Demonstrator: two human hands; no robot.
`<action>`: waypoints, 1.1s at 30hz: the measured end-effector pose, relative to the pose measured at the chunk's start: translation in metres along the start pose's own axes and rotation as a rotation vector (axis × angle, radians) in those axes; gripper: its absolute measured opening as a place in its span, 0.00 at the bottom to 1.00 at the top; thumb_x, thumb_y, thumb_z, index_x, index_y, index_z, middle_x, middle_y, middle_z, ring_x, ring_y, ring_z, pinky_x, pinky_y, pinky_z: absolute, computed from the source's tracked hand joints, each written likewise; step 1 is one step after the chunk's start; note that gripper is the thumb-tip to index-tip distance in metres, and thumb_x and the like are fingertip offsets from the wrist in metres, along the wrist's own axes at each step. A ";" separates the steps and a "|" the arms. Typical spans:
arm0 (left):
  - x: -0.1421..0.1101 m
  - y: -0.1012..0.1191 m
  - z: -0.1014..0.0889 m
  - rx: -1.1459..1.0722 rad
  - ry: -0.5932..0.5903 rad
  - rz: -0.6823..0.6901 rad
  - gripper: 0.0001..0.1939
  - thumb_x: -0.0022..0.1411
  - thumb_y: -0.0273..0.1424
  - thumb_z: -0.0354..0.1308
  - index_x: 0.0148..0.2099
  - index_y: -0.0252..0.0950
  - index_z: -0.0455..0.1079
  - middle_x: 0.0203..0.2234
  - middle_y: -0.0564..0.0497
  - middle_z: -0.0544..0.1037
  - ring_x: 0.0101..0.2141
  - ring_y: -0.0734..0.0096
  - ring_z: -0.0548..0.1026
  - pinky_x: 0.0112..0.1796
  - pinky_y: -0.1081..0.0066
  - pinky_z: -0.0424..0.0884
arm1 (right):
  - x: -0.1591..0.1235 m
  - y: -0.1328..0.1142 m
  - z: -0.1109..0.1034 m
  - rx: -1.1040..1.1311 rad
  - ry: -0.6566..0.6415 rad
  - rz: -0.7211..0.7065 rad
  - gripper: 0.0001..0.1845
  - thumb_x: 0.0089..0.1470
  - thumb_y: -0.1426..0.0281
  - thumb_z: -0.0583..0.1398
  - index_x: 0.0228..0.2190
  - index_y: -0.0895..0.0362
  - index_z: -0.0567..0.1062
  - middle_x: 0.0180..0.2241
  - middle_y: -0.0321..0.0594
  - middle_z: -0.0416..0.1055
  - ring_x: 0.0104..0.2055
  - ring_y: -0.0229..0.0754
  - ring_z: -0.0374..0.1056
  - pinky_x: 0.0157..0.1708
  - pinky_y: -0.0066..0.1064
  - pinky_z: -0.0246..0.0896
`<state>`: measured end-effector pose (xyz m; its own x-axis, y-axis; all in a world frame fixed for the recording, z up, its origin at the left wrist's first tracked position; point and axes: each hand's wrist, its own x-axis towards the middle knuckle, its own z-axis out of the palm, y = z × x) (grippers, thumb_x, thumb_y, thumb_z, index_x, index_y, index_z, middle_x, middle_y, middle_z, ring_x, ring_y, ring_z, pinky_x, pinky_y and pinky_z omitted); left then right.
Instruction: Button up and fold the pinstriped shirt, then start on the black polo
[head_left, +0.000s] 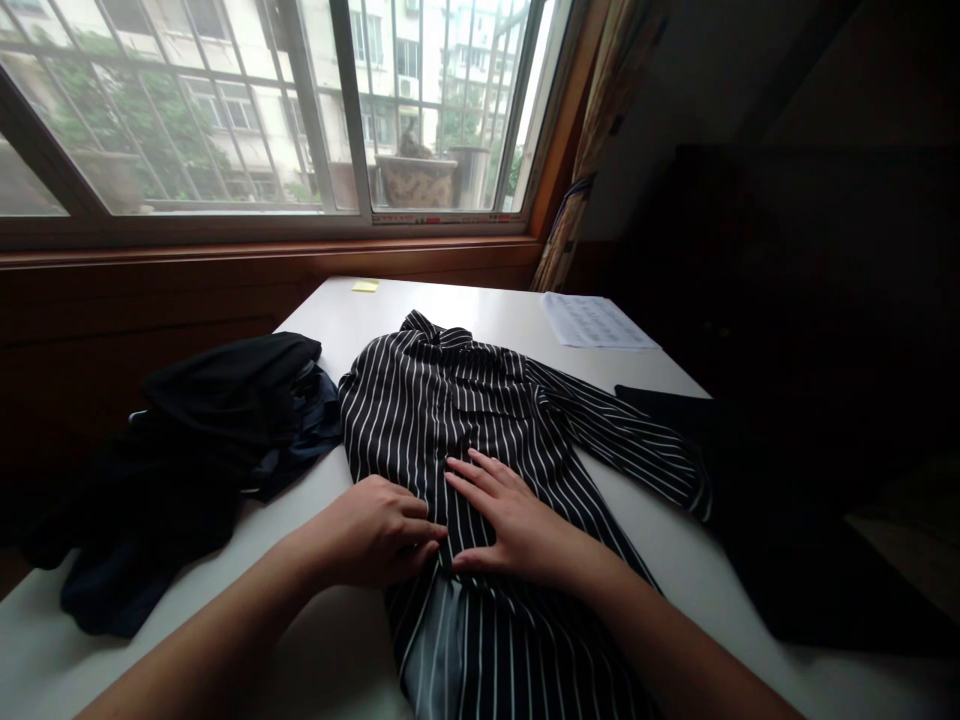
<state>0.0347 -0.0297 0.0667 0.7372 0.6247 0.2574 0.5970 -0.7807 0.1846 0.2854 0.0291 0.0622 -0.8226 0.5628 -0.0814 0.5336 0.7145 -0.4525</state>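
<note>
A black shirt with white stripes point(480, 390) lies front up, its collar toward the window. One sleeve stretches out to the right; the left sleeve is not visible. My left hand point(379, 530) is closed at the shirt's front edge, fingers curled and pinching the cloth near the button line. Just right of it, my right hand point(514, 520) lies flat on the shirt with its fingers spread. Below the hands the front hangs apart and shows a greyish inner side of the cloth.
Dark clothes point(225, 430) are heaped on the left of the white table point(502, 312). Another dark garment point(787, 540) lies at the right. Printed papers point(596, 320) and a yellow sticky note point(365, 286) sit at the far end, below a barred window point(360, 110).
</note>
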 end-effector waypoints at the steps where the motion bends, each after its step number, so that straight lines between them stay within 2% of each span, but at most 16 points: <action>1: 0.000 -0.001 -0.001 -0.002 0.006 0.003 0.13 0.67 0.32 0.53 0.49 0.43 0.77 0.27 0.52 0.77 0.27 0.72 0.74 0.27 0.72 0.63 | 0.000 0.000 0.000 0.003 0.001 -0.001 0.53 0.50 0.39 0.60 0.68 0.50 0.52 0.71 0.37 0.42 0.73 0.54 0.31 0.70 0.50 0.30; 12: -0.003 -0.006 -0.005 0.015 -0.017 -0.016 0.12 0.67 0.32 0.54 0.48 0.45 0.77 0.26 0.54 0.78 0.28 0.71 0.75 0.27 0.70 0.63 | -0.001 -0.001 -0.001 0.017 -0.013 0.009 0.52 0.50 0.40 0.61 0.68 0.48 0.52 0.71 0.37 0.42 0.73 0.55 0.31 0.70 0.52 0.29; 19: -0.005 -0.019 0.000 0.138 0.035 -0.136 0.12 0.70 0.32 0.51 0.47 0.42 0.76 0.27 0.53 0.76 0.26 0.71 0.72 0.28 0.70 0.65 | 0.000 0.004 -0.002 -0.009 0.021 -0.010 0.48 0.54 0.41 0.58 0.68 0.47 0.53 0.71 0.35 0.44 0.73 0.53 0.33 0.70 0.49 0.33; 23: -0.002 -0.025 0.002 0.177 0.056 -0.216 0.14 0.69 0.30 0.52 0.52 0.43 0.74 0.35 0.49 0.76 0.35 0.66 0.72 0.33 0.69 0.70 | 0.002 0.012 -0.006 -0.043 0.049 0.009 0.41 0.59 0.44 0.55 0.67 0.45 0.54 0.71 0.34 0.45 0.72 0.51 0.36 0.70 0.49 0.34; 26: -0.002 -0.029 0.005 0.197 0.091 -0.260 0.17 0.69 0.34 0.54 0.58 0.43 0.71 0.43 0.46 0.75 0.43 0.61 0.72 0.43 0.63 0.72 | 0.005 0.021 -0.009 -0.080 0.065 0.040 0.38 0.62 0.45 0.52 0.67 0.45 0.53 0.71 0.34 0.44 0.73 0.50 0.36 0.69 0.50 0.34; 29: -0.003 -0.036 0.011 0.222 0.103 -0.311 0.23 0.69 0.40 0.54 0.64 0.44 0.64 0.52 0.44 0.73 0.50 0.57 0.69 0.51 0.56 0.70 | 0.010 0.029 -0.010 -0.122 0.078 0.061 0.38 0.63 0.45 0.51 0.68 0.45 0.52 0.71 0.35 0.44 0.73 0.50 0.36 0.69 0.50 0.34; 33: -0.007 -0.048 0.019 0.242 0.117 -0.381 0.29 0.70 0.46 0.51 0.69 0.44 0.57 0.58 0.45 0.71 0.56 0.56 0.67 0.56 0.55 0.65 | 0.018 0.038 -0.010 -0.168 0.114 0.072 0.37 0.64 0.45 0.48 0.68 0.47 0.53 0.71 0.36 0.45 0.73 0.49 0.36 0.70 0.49 0.33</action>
<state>0.0068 0.0040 0.0379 0.4189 0.8489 0.3222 0.8851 -0.4610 0.0637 0.2927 0.0707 0.0520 -0.7587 0.6514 -0.0025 0.6232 0.7248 -0.2938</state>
